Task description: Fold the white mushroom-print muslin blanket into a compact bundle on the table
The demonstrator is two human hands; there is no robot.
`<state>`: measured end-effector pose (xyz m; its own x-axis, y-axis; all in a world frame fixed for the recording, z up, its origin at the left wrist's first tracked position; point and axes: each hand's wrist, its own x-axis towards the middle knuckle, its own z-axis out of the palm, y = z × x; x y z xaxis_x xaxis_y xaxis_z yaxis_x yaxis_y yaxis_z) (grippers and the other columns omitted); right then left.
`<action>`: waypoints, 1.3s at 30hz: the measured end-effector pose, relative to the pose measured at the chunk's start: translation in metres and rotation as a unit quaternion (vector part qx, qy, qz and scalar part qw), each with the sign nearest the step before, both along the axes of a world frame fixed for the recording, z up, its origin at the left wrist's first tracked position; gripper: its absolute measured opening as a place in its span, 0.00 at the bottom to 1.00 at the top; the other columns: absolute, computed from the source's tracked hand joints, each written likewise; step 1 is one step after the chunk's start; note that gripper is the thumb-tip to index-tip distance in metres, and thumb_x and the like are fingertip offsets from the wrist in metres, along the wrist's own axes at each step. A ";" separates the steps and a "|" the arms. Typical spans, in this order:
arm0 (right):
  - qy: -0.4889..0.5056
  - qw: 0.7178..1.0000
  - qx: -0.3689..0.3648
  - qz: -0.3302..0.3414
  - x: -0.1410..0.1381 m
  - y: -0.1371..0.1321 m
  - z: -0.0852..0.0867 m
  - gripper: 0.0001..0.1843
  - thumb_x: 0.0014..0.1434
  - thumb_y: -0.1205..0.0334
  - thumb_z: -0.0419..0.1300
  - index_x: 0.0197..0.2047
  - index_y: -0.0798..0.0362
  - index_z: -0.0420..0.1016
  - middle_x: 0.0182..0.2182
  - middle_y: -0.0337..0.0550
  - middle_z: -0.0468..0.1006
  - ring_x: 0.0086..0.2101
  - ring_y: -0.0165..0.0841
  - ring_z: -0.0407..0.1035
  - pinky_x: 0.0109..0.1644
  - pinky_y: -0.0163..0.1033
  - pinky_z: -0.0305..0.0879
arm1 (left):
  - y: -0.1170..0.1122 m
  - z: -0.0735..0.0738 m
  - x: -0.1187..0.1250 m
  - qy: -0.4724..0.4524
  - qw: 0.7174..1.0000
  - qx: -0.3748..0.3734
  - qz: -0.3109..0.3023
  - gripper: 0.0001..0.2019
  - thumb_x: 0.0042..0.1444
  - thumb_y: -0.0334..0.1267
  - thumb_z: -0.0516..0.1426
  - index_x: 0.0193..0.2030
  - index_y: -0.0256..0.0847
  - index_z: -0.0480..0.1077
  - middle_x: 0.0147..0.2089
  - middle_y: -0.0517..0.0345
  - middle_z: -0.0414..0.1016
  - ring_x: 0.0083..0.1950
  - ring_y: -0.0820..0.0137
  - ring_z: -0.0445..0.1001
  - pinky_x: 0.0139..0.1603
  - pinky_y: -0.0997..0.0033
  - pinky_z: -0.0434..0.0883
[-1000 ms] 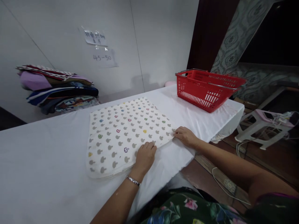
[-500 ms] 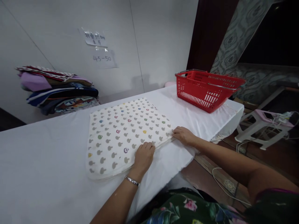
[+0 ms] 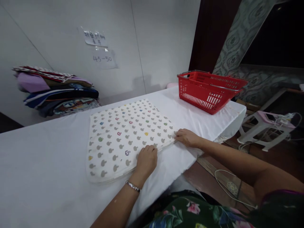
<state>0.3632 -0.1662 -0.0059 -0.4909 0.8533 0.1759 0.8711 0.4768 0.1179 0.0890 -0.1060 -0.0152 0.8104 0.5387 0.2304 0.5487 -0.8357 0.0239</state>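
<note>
A folded white cloth (image 3: 130, 133) printed with grey and coloured mushrooms lies flat on the white-covered table (image 3: 47, 158). My left hand (image 3: 147, 160), with a silver bracelet at the wrist, has its fingers curled over the near edge of the cloth. At the cloth's near right corner, my right hand (image 3: 186, 137) pinches the edge between fingers and thumb. Layers of fabric show along the near edge between the two hands. Both thumbs are mostly hidden.
A red plastic shopping basket (image 3: 209, 91) stands at the table's far right. Several folded cloths form a stack (image 3: 59, 90) at the back left by the wall. Beyond the right end, a white and pink stool (image 3: 266, 126) carries cables. Handwritten paper signs (image 3: 102, 58) hang on the wall.
The view has shifted very slightly. Both hands keep their places on the cloth's near edge, and the cloth lies as before.
</note>
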 end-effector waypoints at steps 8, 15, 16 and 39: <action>0.007 1.000 0.004 0.009 0.003 0.002 -0.001 0.14 0.65 0.65 0.46 0.38 0.53 0.73 0.34 0.46 0.71 0.37 0.36 0.60 0.38 0.39 0.54 | 0.002 0.005 0.001 0.016 1.000 -0.008 0.004 0.09 0.59 0.32 0.49 0.37 0.40 0.71 0.38 0.54 0.71 0.42 0.64 0.67 0.40 0.63 0.62; -0.009 1.000 0.009 0.013 0.004 0.004 -0.004 0.14 0.65 0.65 0.46 0.36 0.53 0.72 0.33 0.46 0.70 0.36 0.36 0.60 0.38 0.39 0.54 | 0.002 0.011 0.002 0.027 0.999 -0.043 0.019 0.07 0.58 0.34 0.52 0.37 0.41 0.72 0.39 0.55 0.71 0.42 0.65 0.67 0.40 0.64 0.63; -0.007 1.000 0.010 0.015 0.004 0.005 -0.005 0.14 0.65 0.65 0.46 0.36 0.53 0.72 0.33 0.46 0.70 0.36 0.36 0.60 0.38 0.39 0.54 | 0.002 0.011 0.002 0.023 0.998 -0.050 0.022 0.08 0.59 0.35 0.52 0.36 0.41 0.72 0.39 0.55 0.71 0.42 0.65 0.67 0.40 0.64 0.63; 0.050 0.998 0.018 -0.013 0.005 0.005 -0.003 0.10 0.62 0.69 0.48 0.38 0.55 0.70 0.35 0.46 0.72 0.36 0.35 0.61 0.40 0.40 0.53 | 0.002 0.007 0.005 0.003 0.999 -0.034 0.033 0.10 0.60 0.35 0.48 0.34 0.39 0.70 0.37 0.54 0.70 0.41 0.65 0.67 0.39 0.65 0.62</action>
